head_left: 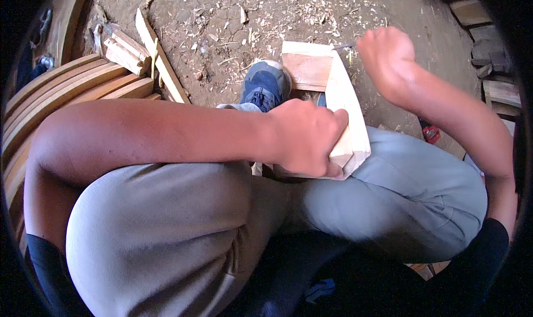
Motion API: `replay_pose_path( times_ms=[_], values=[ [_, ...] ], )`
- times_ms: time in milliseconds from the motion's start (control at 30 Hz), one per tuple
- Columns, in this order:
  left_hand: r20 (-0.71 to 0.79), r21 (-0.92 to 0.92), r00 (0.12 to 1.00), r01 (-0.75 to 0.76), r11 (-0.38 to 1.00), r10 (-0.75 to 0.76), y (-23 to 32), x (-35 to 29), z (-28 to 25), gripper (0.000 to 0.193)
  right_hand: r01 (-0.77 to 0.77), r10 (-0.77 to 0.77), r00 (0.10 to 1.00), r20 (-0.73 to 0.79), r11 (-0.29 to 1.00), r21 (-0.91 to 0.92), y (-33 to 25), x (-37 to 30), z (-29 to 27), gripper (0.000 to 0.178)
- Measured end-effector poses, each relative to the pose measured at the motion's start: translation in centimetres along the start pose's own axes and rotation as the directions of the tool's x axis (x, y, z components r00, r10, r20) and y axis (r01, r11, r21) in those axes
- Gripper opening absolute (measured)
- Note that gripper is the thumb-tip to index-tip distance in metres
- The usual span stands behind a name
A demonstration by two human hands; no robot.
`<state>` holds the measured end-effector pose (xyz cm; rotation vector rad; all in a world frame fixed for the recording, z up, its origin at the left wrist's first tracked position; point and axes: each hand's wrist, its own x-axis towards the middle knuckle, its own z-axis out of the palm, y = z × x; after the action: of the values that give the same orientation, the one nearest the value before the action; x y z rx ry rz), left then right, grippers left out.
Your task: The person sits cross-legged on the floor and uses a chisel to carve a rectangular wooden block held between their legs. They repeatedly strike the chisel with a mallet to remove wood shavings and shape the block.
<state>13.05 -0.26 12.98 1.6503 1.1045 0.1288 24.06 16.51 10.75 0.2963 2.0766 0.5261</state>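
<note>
Around me there was bare earth (233,17) covered with wood chips and shavings. On my left lay a stack of curved wooden slats (66,89), and beyond it some short offcuts (130,50) and a thin strip of wood. My blue shoe (265,85) stood on the ground just in front of my knees, beside the lower end of the workpiece. My own knees in grey trousers (166,233) filled most of the view and hid the ground under me. I saw no container.

The pale wooden piece (344,100) rested on my right thigh, with its long axis running away from me, from my lap toward the ground ahead. Its far end met a flat board (306,67) at a corner.

My left hand (308,139) was closed around the near end of the piece, fingers wrapped over its edge. My right hand (386,56) was closed in a fist on a thin metal tool (344,46), whose tip touched the far top corner of the wood.
</note>
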Motion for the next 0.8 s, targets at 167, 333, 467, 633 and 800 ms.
replay_pose_path(
  times_ms=[167,333,467,633,800],
  values=[
    [0.010,0.006,1.000,0.022,1.000,-0.022,0.1,0.0,-0.2,0.067,-0.018,0.018,0.999,0.034,1.000,-0.021,-0.3,0.8,-0.1,0.028],
    [0.018,0.007,0.999,0.027,1.000,-0.027,0.1,0.3,-0.5,0.066,-0.032,0.033,0.997,0.067,0.999,-0.013,-0.3,1.1,-0.1,0.028],
    [0.002,-0.012,1.000,0.022,1.000,-0.022,0.3,0.1,-0.4,0.065,0.051,-0.050,0.999,0.011,0.998,-0.030,0.3,2.1,0.1,0.030],
    [0.077,-0.006,0.995,0.059,0.998,-0.058,0.5,0.3,-1.0,0.068,-0.054,0.073,0.991,-0.112,0.985,0.164,2.3,1.4,1.2,0.017],
    [0.084,0.018,0.993,0.080,0.997,-0.081,0.5,0.3,-1.0,0.068,-0.008,0.118,0.982,-0.147,0.805,0.593,4.8,0.0,3.6,0.044]
  ],
)
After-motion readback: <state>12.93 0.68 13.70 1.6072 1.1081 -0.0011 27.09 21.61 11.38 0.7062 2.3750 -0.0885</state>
